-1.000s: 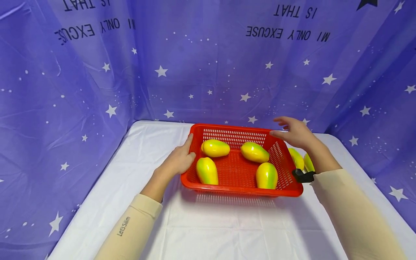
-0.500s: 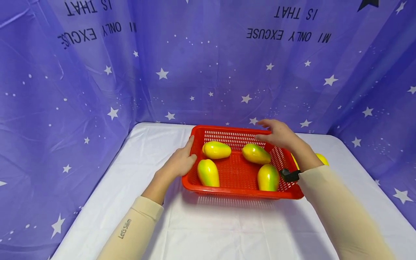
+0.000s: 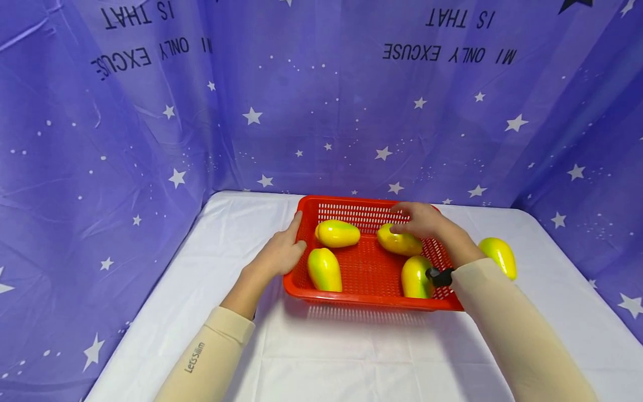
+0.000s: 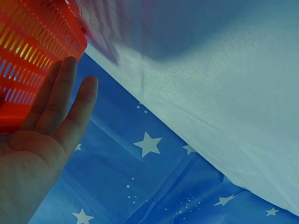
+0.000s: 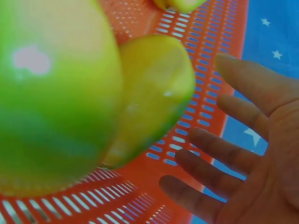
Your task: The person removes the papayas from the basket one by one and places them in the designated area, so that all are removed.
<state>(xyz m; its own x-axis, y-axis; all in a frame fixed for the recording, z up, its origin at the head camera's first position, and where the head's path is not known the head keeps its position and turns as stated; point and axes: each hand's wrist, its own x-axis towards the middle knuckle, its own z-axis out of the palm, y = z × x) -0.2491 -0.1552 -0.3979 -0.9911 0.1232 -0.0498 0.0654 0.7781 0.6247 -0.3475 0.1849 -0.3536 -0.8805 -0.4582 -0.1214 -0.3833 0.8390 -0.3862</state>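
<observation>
A red plastic basket [image 3: 372,301] with slotted walls holds several glossy yellow-green mangoes. My left hand [image 3: 278,251] rests at its left rim, forefinger and thumb touching the edge. In the left wrist view the other fingers [image 4: 65,98] stretch out straight beside the outer wall. My right hand [image 3: 424,220] reaches over the back right mango [image 3: 397,243]. Its spread fingers show a gap from this mango [image 5: 156,88] in the right wrist view. The front right mango [image 3: 416,276] lies under the wrist, partly covered by a black strap piece [image 3: 439,276].
Two other mangoes lie in the basket's left half, one at the back [image 3: 337,233] and one in front [image 3: 324,269]. Outside the basket, another mango [image 3: 497,255] lies on the white tablecloth [image 3: 321,363]. A purple star-patterned curtain [image 3: 331,128] encloses the back and sides.
My right hand has moved left and down from the basket's back right corner to over the back right mango. The left hand and basket keep their place.
</observation>
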